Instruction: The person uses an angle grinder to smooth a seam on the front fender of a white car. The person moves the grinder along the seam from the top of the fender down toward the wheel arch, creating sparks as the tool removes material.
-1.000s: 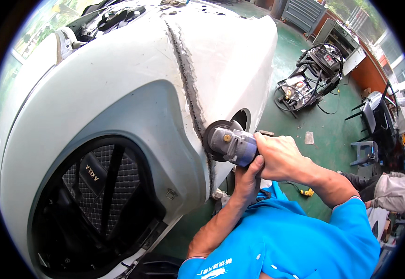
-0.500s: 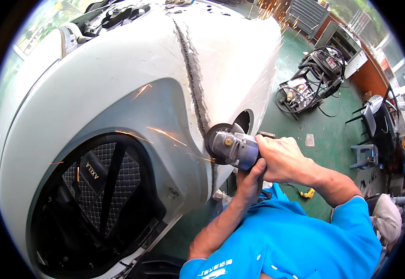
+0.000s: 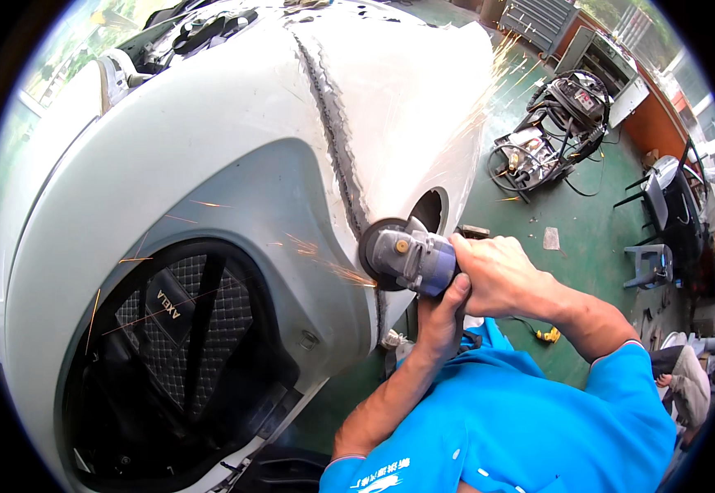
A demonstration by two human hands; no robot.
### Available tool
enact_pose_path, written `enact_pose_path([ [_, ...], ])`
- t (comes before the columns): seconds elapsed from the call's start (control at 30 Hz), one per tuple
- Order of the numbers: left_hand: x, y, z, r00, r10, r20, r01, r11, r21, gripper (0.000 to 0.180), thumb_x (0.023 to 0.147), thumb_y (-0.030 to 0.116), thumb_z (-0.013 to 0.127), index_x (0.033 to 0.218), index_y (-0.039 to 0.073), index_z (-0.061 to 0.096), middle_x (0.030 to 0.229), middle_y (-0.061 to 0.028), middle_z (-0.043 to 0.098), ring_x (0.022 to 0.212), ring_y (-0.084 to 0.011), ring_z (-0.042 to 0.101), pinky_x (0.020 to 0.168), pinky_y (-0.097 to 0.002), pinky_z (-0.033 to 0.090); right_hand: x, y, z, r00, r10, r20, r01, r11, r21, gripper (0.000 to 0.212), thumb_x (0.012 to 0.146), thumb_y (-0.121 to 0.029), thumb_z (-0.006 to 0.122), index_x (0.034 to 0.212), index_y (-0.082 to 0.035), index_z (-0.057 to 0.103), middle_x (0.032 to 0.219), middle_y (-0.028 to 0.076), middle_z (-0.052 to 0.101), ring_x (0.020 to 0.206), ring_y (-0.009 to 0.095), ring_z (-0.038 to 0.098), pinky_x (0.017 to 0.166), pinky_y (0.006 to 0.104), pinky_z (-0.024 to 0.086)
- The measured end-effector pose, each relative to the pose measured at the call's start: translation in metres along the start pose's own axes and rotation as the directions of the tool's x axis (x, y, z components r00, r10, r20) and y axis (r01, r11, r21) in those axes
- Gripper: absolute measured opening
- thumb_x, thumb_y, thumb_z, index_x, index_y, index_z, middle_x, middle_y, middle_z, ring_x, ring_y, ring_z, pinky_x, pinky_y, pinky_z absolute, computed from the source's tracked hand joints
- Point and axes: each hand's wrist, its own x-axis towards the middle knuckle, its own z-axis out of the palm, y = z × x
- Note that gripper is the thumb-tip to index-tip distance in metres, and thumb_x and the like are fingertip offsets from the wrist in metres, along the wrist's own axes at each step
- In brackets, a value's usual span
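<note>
A blue and grey angle grinder (image 3: 416, 256) is held in both hands, its dark disc (image 3: 371, 246) against the lower part of a rough, dark seam (image 3: 337, 135). That seam runs down a white car body panel (image 3: 234, 107). From above and behind, my right hand (image 3: 498, 273) wraps round the grinder's body. My left hand (image 3: 443, 316) grips it from below, thumb up along its side. Orange sparks (image 3: 337, 267) fly leftward from the disc, and more streak past the panel's far right edge. The disc's contact point is partly hidden by the grinder head.
Left of the work is a window opening (image 3: 181, 329) with a quilted seat inside. A round-edged hole (image 3: 431, 209) sits in the panel just beyond the grinder. On the green floor stand a wheeled machine with cables (image 3: 554, 131), a stool (image 3: 649, 264) and a yellow tool (image 3: 548, 334).
The grinder stays on the seam in both hands, shifted very slightly left. The sparks form a different pattern, now denser beside the disc. The view has tilted a little.
</note>
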Motion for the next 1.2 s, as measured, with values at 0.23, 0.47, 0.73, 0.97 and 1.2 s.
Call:
enact_pose_path([
  [0.23,-0.001,0.009,0.001,0.998,-0.042,-0.042,0.046,0.993,0.105,0.067,0.096,0.031,0.076,0.143,-0.008,0.047,0.137,-0.0166,0.059,0.127,-0.0236,0.058,0.110,-0.0384,0.046,0.002,0.004,0.004,0.999,0.044,0.020,-0.045,0.996,0.083,0.042,0.065,-0.017,0.071,0.097,0.003,0.052,0.075,0.025,0.067,0.073,0.047,0.067,0.063,0.0545,0.053],
  [0.47,-0.001,0.009,0.006,0.995,-0.069,-0.070,0.082,0.978,0.194,0.064,0.098,0.034,0.074,0.141,-0.008,0.050,0.134,-0.0164,0.061,0.124,-0.0226,0.060,0.108,-0.0368,0.047,-0.001,0.014,0.009,0.996,0.079,0.035,-0.083,0.985,0.154,0.043,0.066,-0.019,0.071,0.097,0.005,0.051,0.075,0.027,0.067,0.073,0.049,0.068,0.065,0.0557,0.054],
  [0.73,-0.002,0.013,0.013,0.994,-0.060,-0.094,0.082,0.967,0.242,0.068,0.098,0.039,0.073,0.143,-0.006,0.048,0.134,-0.0163,0.060,0.123,-0.0229,0.060,0.105,-0.0368,0.050,0.000,0.016,0.004,0.995,0.073,0.071,-0.086,0.974,0.207,0.043,0.069,-0.020,0.069,0.100,0.006,0.053,0.077,0.028,0.068,0.076,0.049,0.069,0.066,0.0549,0.055],
  [0.97,-0.002,0.009,0.016,0.995,-0.035,-0.097,0.053,0.979,0.197,0.065,0.098,0.037,0.073,0.139,-0.007,0.048,0.125,-0.0157,0.062,0.110,-0.0216,0.065,0.089,-0.0356,0.057,-0.003,0.013,-0.002,0.995,0.066,0.071,-0.079,0.976,0.203,0.038,0.067,-0.014,0.069,0.094,0.005,0.051,0.077,0.028,0.067,0.073,0.048,0.068,0.063,0.0546,0.054],
  [1.2,-0.006,0.009,0.018,0.995,-0.060,-0.084,0.077,0.973,0.218,0.065,0.096,0.040,0.075,0.135,-0.005,0.049,0.118,-0.0157,0.064,0.096,-0.0198,0.068,0.066,-0.0312,0.058,-0.007,0.015,0.003,0.992,0.082,0.101,-0.102,0.971,0.217,0.043,0.068,-0.019,0.069,0.098,0.005,0.051,0.077,0.026,0.068,0.074,0.047,0.068,0.065,0.0543,0.054],
])
